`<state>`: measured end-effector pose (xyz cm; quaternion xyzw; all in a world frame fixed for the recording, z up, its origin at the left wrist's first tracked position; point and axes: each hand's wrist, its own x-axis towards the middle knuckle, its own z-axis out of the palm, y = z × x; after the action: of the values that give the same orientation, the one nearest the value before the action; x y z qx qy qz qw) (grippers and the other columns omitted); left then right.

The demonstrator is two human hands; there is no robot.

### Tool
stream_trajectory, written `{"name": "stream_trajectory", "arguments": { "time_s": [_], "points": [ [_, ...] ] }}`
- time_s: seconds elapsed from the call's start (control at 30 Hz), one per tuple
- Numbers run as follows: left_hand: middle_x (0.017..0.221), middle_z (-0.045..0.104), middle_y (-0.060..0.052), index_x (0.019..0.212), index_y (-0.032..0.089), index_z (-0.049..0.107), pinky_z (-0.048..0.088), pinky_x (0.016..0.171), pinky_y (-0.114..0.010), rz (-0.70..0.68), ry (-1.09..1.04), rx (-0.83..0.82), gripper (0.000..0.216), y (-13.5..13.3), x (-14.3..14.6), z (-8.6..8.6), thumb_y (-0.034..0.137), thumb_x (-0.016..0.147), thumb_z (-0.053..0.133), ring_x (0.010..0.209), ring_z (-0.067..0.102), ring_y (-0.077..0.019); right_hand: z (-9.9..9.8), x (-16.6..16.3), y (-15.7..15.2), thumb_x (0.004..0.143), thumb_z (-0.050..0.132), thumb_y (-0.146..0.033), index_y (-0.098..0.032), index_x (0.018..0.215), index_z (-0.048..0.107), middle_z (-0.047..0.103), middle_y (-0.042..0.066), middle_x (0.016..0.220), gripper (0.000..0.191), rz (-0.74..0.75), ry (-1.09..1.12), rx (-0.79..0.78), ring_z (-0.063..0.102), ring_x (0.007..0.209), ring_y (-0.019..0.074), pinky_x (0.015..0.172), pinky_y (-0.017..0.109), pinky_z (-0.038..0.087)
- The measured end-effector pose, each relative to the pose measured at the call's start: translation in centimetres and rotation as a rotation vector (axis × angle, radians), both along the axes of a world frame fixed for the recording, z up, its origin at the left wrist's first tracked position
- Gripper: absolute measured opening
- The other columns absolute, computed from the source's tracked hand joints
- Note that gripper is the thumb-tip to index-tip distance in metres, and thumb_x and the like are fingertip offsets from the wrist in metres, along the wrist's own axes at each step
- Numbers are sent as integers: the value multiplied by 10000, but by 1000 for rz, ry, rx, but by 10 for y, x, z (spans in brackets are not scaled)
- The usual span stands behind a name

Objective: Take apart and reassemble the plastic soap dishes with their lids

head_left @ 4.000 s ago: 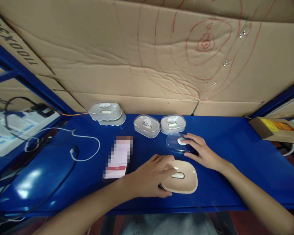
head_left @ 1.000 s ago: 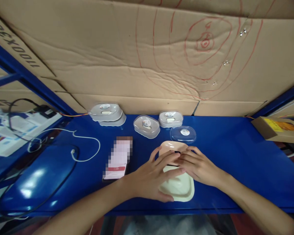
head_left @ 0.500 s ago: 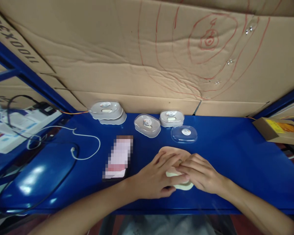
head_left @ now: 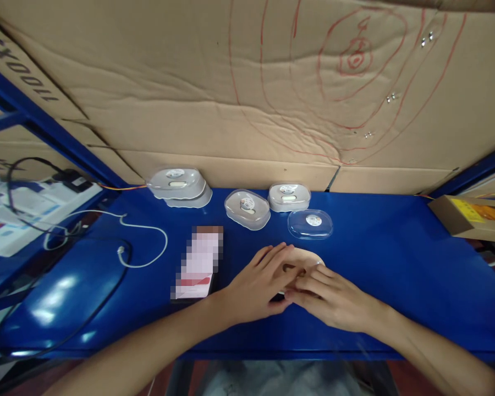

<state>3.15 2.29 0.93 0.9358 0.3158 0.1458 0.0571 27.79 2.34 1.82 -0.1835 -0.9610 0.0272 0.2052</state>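
Observation:
A beige, rounded oval piece (head_left: pixel 307 256) with a slot-like opening lies between my two hands, close to the front of the blue table. My left hand (head_left: pixel 258 286) rests over its left side, fingers stretched across the top and thumb low at the near edge. From the right, my right hand (head_left: pixel 330 294) grips it with bent fingers, the tips meeting those of my left hand. Its near side is mostly covered by my fingers. Just beyond lies a clear oval lid (head_left: pixel 311 224) with a round sticker.
Grey oval boxes with clear lids stand behind: a stack (head_left: pixel 177 187), a tilted one (head_left: pixel 247 210) and another (head_left: pixel 289 198). A phone (head_left: pixel 198 264) lies left of my hands. Cables (head_left: pixel 165 242) and power strips (head_left: pixel 45 212) are at left; a cardboard box (head_left: pixel 470 217) is at right.
The pale cream-green piece that showed under my fingers is now almost wholly hidden. My hands have moved slightly away from me, and the slot in the beige piece now shows.

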Motion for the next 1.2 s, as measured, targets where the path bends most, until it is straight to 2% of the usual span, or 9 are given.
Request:
{"name": "stream_trajectory", "arguments": {
  "time_s": [0.1,0.2,0.33,0.43,0.67,0.77,0.87,1.03,1.2],
  "points": [
    [1670,374,-204,1583,210,392,349,1213,-569,47,-7,22,722,0,-1,-2,413,949,671,1564,327,-385,-4,1,1,1076,540,-188,-252,1338,677,726,47,1319,302,5,-16,19,615,1283,191,1075,360,502],
    [1655,393,-205,1560,211,419,372,1189,-562,77,3,5,677,1,-2,0,452,969,643,1531,378,-384,-1,2,2,1086,498,-169,-239,1386,650,722,66,1326,342,10,-34,17,584,1338,190,1116,374,476],
    [1546,511,-202,1509,194,480,364,1180,-588,113,28,-36,643,4,-4,5,512,974,642,1454,458,-393,3,2,4,1070,528,-150,-212,1294,694,761,57,1164,286,16,-31,61,654,1191,190,1076,386,496],
    [1477,555,-186,1469,202,513,359,1180,-589,140,13,-62,633,5,-4,8,517,947,682,1417,487,-388,2,2,5,1066,544,-151,-199,1237,712,765,54,1150,244,26,-23,71,664,1172,194,1033,382,520],
    [1590,475,-188,1545,213,416,354,1183,-575,129,13,-55,700,5,-6,2,492,957,673,1527,371,-383,-2,5,7,1049,580,-141,-191,1211,711,758,49,1106,215,5,-5,28,689,1049,198,951,368,567],
    [1586,494,-188,1542,195,414,380,1165,-549,174,9,-71,681,4,-5,1,516,983,637,1494,425,-364,-3,5,8,1044,593,-142,-190,1203,711,761,54,1113,203,19,-3,47,694,1045,198,973,380,572],
    [1567,512,-191,1542,193,410,418,1128,-528,233,4,-79,721,2,-3,2,519,956,674,1441,486,-362,-2,4,9,1038,608,-145,-169,1206,707,766,67,1095,197,21,-9,115,700,1059,207,995,399,574],
    [1555,518,-187,1546,216,406,431,1104,-525,276,-12,-31,733,3,-3,0,487,933,703,1419,508,-369,1,3,9,998,619,-87,-154,1146,718,782,93,1069,191,29,-44,376,732,1029,229,1000,417,586],
    [1554,515,-196,1547,208,408,422,1118,-535,269,-11,-30,717,4,-3,0,493,948,680,1445,481,-374,-4,2,8,986,613,-75,-164,1149,711,780,117,1085,210,14,-51,411,742,1052,247,998,439,593]
  ]
}}
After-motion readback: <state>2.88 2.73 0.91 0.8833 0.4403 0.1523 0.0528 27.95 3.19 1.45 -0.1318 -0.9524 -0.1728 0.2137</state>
